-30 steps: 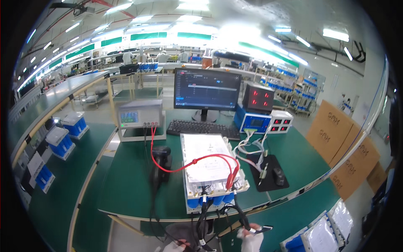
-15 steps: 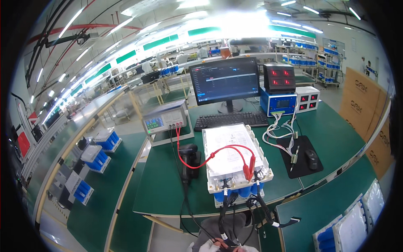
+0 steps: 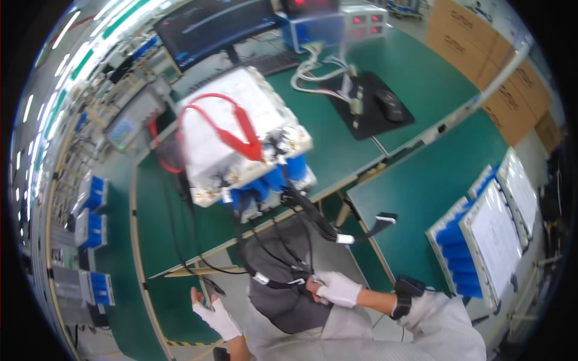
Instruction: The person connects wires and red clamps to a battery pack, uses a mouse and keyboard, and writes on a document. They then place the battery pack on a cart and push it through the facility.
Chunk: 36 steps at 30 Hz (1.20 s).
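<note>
My right hand [image 3: 337, 289], in a white fingerless glove, is closed over my lap. Its fingertips pinch the end of a black cable [image 3: 278, 283] that hangs from the battery pack [image 3: 277, 180]. My left hand [image 3: 218, 317], gloved alike, is apart from it at the lower left, its bare fingertips spread and nothing in them. Blue cells show under the pack's white frame, and a paper sheet [image 3: 223, 114] lies on top. Red clip leads [image 3: 244, 141] rest over the sheet. Another thick black cable [image 3: 319, 222] with a white label sticks out over the table's front edge.
More battery packs [image 3: 494, 240] stand on the right table, others [image 3: 93, 234] on a left bench. A mouse [image 3: 388, 105] lies on a black pad. Behind are a monitor [image 3: 211, 27], a keyboard [image 3: 265, 63], a blue tester [image 3: 313, 33] and cardboard boxes [image 3: 463, 36].
The view has tilted down and turned, bringing my hands and forearms into sight. My hands were close together at the cables; the left has moved away to the left and is open.
</note>
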{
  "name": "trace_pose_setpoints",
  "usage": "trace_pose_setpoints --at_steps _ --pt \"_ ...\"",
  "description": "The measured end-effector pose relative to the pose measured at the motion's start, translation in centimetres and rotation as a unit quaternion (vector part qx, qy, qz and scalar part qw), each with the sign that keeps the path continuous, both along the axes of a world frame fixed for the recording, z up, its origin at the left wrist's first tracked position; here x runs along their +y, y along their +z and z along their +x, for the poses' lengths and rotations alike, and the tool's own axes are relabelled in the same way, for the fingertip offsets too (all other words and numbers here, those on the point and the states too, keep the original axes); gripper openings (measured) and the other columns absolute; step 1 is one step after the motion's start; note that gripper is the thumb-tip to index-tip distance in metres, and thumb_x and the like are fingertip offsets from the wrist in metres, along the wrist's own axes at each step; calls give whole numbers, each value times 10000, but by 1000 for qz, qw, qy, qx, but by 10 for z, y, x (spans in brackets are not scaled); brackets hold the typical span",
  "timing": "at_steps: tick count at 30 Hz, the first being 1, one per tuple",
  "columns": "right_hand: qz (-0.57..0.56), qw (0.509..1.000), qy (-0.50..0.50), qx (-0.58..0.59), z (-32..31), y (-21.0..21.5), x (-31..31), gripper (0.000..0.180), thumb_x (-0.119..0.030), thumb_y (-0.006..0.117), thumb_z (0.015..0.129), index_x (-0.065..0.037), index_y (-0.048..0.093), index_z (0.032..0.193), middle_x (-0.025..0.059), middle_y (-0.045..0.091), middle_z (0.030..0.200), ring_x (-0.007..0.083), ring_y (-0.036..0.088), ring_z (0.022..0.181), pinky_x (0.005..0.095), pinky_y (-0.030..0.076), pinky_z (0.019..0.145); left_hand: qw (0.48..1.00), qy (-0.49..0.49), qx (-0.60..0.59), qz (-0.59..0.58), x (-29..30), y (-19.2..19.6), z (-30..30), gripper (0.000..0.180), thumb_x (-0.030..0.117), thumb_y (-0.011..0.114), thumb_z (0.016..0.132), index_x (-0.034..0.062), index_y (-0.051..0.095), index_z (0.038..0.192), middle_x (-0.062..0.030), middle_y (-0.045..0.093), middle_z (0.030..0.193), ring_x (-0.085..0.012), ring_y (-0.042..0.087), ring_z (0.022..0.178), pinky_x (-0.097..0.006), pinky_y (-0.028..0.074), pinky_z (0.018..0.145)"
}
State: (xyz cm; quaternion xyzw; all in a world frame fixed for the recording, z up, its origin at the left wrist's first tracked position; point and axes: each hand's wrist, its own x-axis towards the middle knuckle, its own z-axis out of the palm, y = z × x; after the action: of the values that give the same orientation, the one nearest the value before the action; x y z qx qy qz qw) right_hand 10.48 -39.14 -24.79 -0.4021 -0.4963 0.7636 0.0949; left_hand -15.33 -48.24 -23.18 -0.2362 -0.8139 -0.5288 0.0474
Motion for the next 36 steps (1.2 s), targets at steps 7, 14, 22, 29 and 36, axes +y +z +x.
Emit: trace_pose_setpoints --at_steps 7,14,22,29,36 --pt "180 974 69 -116 4 -4 -5 219 -252 575 849 -95 594 1000 129 638 785 293 624 728 373 462 655 846 -449 -252 -135 34 18 94 216 32 606 819 15 633 1033 -13 587 824 -88 525 737 -240 438 677" --pt "273 956 -10 -105 4 -3 -12 312 -75 533 834 -9 532 1139 209 582 888 344 613 845 402 485 735 807 -459 -340 -148 62 0 109 100 77 575 881 -11 621 894 -39 625 790 -101 561 662 -224 447 624" --pt "210 976 -53 6 9 9 -3 491 89 408 823 -20 426 1301 137 624 1082 211 623 906 305 481 795 826 -410 -386 -23 64 -6 107 60 64 585 853 14 573 884 -102 633 897 -129 582 673 -240 459 617" --pt "238 969 -65 14 8 10 -2 546 114 391 774 -51 443 1292 147 622 1044 298 613 989 344 475 840 841 -447 -275 -132 60 5 112 132 101 523 905 -17 580 899 -78 624 782 -132 583 617 -250 468 599" --pt "213 976 -45 17 8 8 -3 560 101 414 784 -56 397 1321 135 652 975 315 612 1006 384 478 839 837 -460 -281 -98 64 -1 105 184 139 509 917 -24 592 910 -71 621 787 -129 569 638 -240 455 597"
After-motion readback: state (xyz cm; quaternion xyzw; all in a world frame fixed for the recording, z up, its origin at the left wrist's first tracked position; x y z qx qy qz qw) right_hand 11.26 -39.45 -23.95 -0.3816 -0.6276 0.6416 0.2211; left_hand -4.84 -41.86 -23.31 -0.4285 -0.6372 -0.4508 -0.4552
